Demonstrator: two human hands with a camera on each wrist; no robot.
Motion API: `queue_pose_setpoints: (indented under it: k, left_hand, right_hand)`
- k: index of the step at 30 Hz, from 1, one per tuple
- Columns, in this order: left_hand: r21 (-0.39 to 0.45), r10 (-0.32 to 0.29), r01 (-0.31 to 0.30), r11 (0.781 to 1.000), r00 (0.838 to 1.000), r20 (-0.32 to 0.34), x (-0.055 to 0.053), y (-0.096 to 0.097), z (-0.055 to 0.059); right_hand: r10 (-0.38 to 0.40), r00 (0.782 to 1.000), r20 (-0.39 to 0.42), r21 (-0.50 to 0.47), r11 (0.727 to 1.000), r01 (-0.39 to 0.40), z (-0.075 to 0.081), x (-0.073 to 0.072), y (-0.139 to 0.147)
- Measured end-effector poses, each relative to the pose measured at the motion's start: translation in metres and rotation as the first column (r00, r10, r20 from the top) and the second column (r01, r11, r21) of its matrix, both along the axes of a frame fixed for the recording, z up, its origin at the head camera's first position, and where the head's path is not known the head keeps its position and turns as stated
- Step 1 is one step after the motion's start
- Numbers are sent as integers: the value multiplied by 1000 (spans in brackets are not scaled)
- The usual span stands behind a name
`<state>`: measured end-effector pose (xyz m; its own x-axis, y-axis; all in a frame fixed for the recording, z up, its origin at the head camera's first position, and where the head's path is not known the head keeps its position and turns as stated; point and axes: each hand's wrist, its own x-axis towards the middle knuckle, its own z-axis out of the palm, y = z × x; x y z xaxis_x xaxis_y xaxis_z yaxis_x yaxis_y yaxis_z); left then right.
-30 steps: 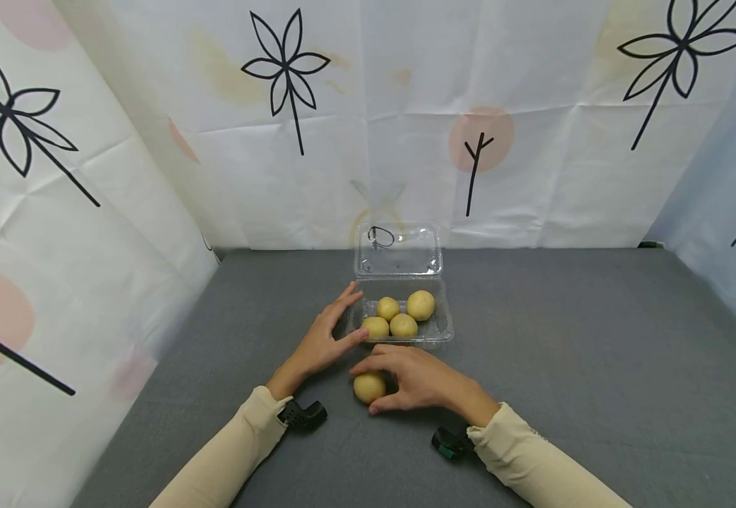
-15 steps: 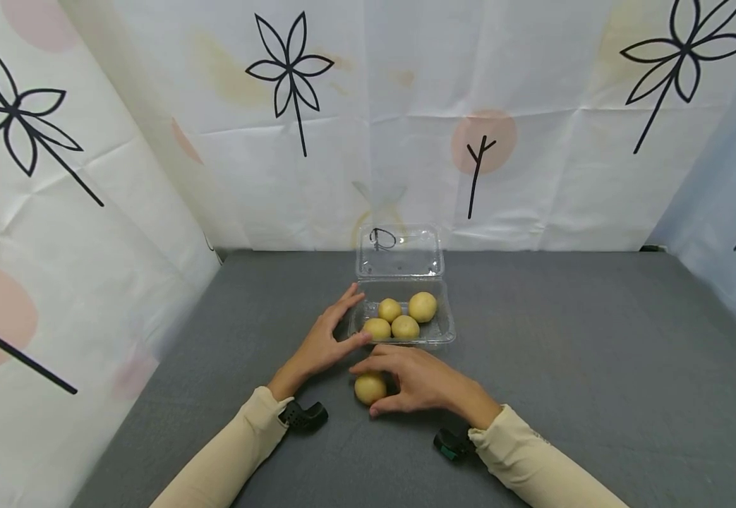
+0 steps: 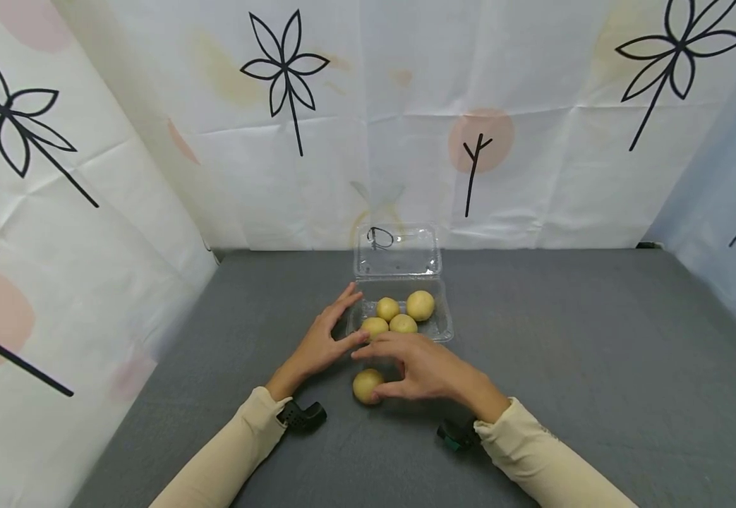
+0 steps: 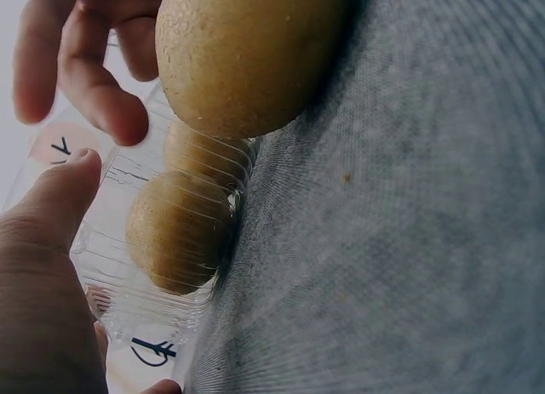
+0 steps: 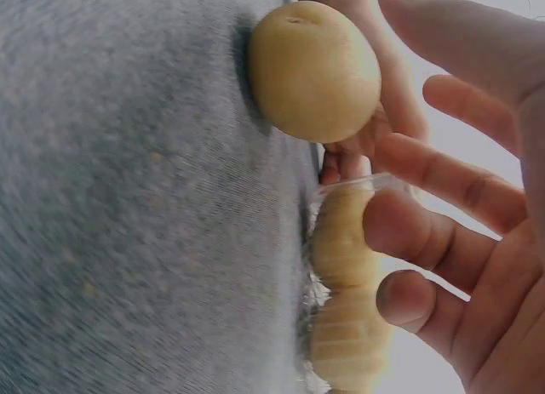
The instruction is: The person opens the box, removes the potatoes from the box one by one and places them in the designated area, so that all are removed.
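One round yellow potato (image 3: 366,386) lies on the grey cloth in front of a clear plastic clamshell box (image 3: 447,326). Several similar potatoes (image 3: 420,305) sit inside the box, whose lid (image 3: 398,252) stands raised at the back. My left hand (image 3: 318,346) rests against the box's left side and front corner, fingers extended. Beside the loose potato, my right hand (image 3: 425,367) hovers with its fingers spread and slightly bent. In the right wrist view a gap shows between this potato (image 5: 315,71) and the fingers. The right hand hides part of the box's front wall.
Grey cloth (image 3: 583,367) covers the table. White patterned fabric (image 3: 406,162) hangs behind it and along both sides. Dark wrist cameras (image 3: 304,416) sit below both cuffs.
My right hand has come off the loose potato, rising and shifting slightly towards the box. The potato stays where it was. The left hand has kept its place on the box.
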<state>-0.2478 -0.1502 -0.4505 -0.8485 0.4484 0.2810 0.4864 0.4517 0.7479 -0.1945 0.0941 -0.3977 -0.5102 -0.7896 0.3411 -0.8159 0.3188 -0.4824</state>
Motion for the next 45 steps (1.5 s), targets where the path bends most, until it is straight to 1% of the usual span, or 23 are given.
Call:
queue_pose_setpoints:
  k: [3,10,13,20,23,26,32,38,45]
  left_hand:
    - [4,4,-4,1000,1000,5,0,0,0]
    - [-15,16,-16,1000,1000,0,0,-1,0]
    - [-26,20,-19,999,1000,7,0,-1,0]
    - [-30,34,-33,999,999,31,-1,0,0]
    - [-30,33,-32,999,999,29,-1,-1,0]
    - [-32,32,-31,999,999,27,-2,-1,-1]
    - [-25,33,-32,999,999,29,-2,-1,-1]
    - [-22,28,-27,999,999,30,-1,-1,-2]
    - [-21,26,-25,999,999,23,-1,-1,-2]
  right_hand:
    - [-9,1000,-6,-32,999,9,4,-2,2]
    - [-74,997,-20,-113,991,71,11,-8,12]
    - [-108,994,-23,-127,986,104,13,-11,17]
    - [-215,974,-69,-167,965,201,14,-20,27]
    - [-264,960,-96,-183,952,244,13,-24,31]
    - [-326,938,-117,-178,936,303,11,-27,34]
    - [-428,896,-123,-171,898,405,4,-32,39]
    - [-491,863,-114,-194,863,466,-3,-37,43]
    - [-539,837,-93,-188,835,517,-6,-39,46]
